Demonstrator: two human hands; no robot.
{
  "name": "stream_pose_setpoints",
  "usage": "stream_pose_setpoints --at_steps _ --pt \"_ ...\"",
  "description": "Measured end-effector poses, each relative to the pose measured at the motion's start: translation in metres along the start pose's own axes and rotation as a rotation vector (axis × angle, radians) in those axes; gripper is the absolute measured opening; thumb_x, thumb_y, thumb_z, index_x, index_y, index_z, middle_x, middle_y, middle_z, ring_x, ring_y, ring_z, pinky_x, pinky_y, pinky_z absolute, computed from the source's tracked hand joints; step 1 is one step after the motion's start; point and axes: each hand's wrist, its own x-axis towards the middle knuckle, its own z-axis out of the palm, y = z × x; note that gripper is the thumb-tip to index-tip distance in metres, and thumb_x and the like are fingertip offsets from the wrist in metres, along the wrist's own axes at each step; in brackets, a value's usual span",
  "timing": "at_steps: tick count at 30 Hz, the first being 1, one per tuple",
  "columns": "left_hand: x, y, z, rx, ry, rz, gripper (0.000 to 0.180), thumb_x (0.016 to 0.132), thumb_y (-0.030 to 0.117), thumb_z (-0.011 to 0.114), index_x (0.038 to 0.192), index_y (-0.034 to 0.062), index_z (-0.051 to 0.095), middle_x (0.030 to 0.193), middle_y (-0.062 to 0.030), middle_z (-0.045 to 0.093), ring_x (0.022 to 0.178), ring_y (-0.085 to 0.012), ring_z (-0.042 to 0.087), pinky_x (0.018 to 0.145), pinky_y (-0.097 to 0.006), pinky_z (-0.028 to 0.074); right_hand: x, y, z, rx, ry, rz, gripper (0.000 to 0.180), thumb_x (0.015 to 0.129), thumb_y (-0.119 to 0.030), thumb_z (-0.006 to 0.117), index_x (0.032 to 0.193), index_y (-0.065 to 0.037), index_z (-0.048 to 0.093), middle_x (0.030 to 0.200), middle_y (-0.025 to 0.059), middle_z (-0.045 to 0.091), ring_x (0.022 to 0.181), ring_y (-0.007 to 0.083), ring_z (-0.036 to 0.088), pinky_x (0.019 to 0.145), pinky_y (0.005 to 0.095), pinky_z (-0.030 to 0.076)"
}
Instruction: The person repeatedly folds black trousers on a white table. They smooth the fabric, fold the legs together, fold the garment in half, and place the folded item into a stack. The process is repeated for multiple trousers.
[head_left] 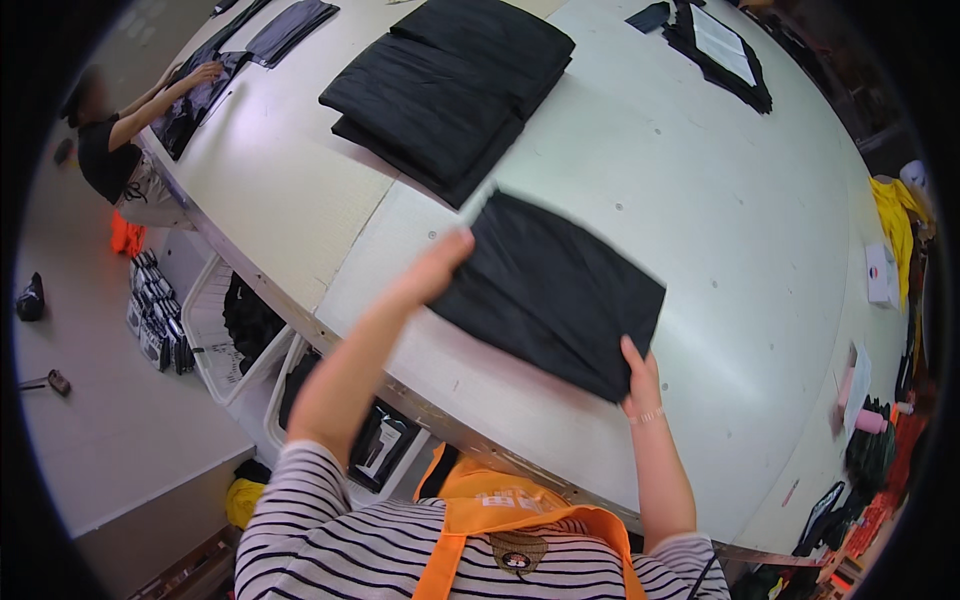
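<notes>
Between my two hands is a folded black garment [550, 290], held tilted just over the pale table near its front edge. My left hand [440, 265], slightly blurred, grips its upper left side. At its lower right corner my right hand [638, 378] pinches the cloth, thumb on top and the other fingers out of sight underneath. Beyond the garment lies a large stack of folded black cloth [450, 85].
Another person [115, 150] handles dark cloth at the table's far left. Black pieces with a white sheet [722, 45] lie at the far right. White baskets [205, 330] of dark goods stand below the front edge. Yellow cloth [893, 225] and a pink spool [872, 422] are along the right.
</notes>
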Motion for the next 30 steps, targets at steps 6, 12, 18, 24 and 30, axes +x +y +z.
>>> stream_pose_setpoints --at_steps 6,12,18,24,30 --pt "0.087 0.241 -0.211 0.481 0.268 0.365 0.061 0.085 0.047 0.060 0.123 -0.0008 0.055 0.111 -0.0104 0.063 0.101 -0.0170 0.059 0.089 -0.028 0.044 0.135 -0.048 0.237 0.267 -0.346 -0.295 0.059 0.085 -0.018 0.068 0.131 0.006 0.040 0.129 0.0127 0.050 0.114 0.0207 0.050 0.097 0.0300 0.040" --pt "0.231 0.195 -0.243 1.253 0.736 0.367 0.073 0.080 0.063 0.051 0.140 0.0240 0.036 0.136 -0.0102 0.046 0.124 -0.0311 0.043 0.100 -0.051 0.032 0.275 0.009 0.329 -0.104 -0.016 -0.322 0.070 0.074 -0.028 0.076 0.125 0.008 0.043 0.122 0.0201 0.054 0.112 0.0292 0.052 0.097 0.0335 0.039" --pt "0.244 0.144 -0.202 1.382 0.760 0.223 0.078 0.080 0.073 0.038 0.143 0.0260 0.032 0.150 -0.0060 0.026 0.137 -0.0305 0.024 0.106 -0.059 0.018 0.228 -0.008 0.281 -0.252 -0.127 -0.256 0.069 0.083 -0.040 0.066 0.126 0.006 0.039 0.093 0.0114 0.062 0.089 0.0188 0.058 0.083 0.0305 0.045" --pt "0.242 0.150 -0.216 1.468 0.812 0.337 0.078 0.083 0.071 0.037 0.140 0.0178 0.036 0.141 -0.0104 0.040 0.128 -0.0316 0.040 0.103 -0.049 0.031 0.047 0.029 0.016 -0.442 0.136 -0.217 0.026 0.092 -0.014 0.053 0.115 -0.005 0.052 0.084 0.0055 0.063 0.077 0.0118 0.059 0.071 0.0255 0.048" --pt "0.266 0.159 -0.170 1.557 1.214 0.881 0.074 0.084 0.068 0.041 0.133 0.0119 0.047 0.134 -0.0128 0.048 0.121 -0.0314 0.047 0.098 -0.052 0.036 -0.255 0.138 -0.196 -0.391 1.067 -0.184 0.016 0.092 -0.006 0.048 0.105 -0.005 0.057 0.074 0.0038 0.060 0.071 0.0093 0.059 0.063 0.0235 0.049"
